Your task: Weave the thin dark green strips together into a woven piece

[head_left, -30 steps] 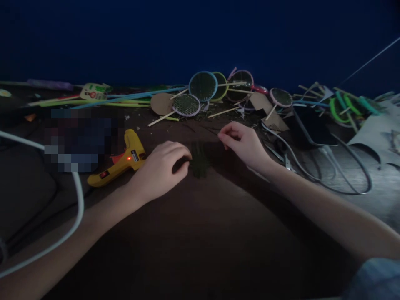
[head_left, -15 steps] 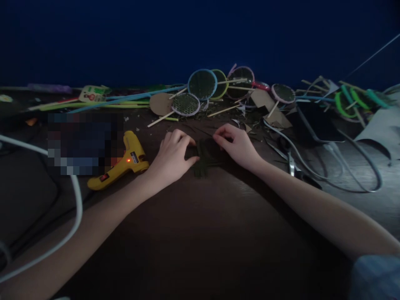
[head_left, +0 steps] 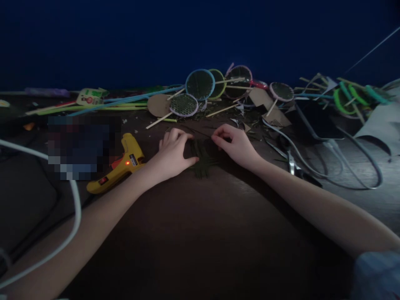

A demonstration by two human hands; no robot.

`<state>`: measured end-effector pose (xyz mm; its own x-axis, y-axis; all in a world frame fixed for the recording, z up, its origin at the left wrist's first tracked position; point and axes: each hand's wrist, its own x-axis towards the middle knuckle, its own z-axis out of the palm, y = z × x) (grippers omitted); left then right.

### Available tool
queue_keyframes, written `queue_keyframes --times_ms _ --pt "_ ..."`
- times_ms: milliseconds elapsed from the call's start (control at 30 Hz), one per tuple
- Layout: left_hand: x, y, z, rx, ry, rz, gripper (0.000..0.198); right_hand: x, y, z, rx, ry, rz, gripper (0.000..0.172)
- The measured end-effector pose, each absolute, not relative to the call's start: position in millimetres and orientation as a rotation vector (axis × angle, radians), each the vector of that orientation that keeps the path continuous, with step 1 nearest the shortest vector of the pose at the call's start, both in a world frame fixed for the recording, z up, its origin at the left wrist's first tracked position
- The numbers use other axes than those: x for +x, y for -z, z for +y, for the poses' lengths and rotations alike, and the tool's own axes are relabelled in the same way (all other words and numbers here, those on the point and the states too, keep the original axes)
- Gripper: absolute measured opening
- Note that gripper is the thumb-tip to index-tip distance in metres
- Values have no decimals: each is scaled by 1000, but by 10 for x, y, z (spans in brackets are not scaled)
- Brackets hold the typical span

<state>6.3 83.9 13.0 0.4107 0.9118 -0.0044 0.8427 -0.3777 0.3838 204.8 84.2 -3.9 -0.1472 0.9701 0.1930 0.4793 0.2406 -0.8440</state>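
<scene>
Green strips lie by the parted left grip — right grip pinched together, contents unclear.

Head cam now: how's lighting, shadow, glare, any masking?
Head view: dim; dark green crossed strips between left hand and right hand barely stand out from the dark brown tabletop. Head view: shadow below the bare right forearm, dull glare on the tabletop's right. Head view: pixelation covers a patch beside the yellow plastic glue gun.
</scene>
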Motion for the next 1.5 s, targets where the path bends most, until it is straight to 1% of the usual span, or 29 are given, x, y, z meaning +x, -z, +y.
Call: queue_keyframes --times_ms 167,533,733,1000,1200,1500 --pt "68 -155 853 2290 -304 1522 51 2051 32 829 -1349 -824 -1750 6" --pt "63 -150 824 2283 -334 1492 44 2060 33 836 -1340 -818 -1751 7" --pt "52 -144 834 2253 -379 1494 51 2061 26 829 -1341 -822 -1751 7" --pt "34 -118 851 2278 -413 1481 43 2061 19 824 -1335 -832 -1748 6" --pt "50 -130 840 2282 -413 1488 43 2062 21 820 -1330 -834 -1744 5" --pt "47 -108 772 2271 -574 1431 41 2049 18 777 -1225 -706 -1806 7"
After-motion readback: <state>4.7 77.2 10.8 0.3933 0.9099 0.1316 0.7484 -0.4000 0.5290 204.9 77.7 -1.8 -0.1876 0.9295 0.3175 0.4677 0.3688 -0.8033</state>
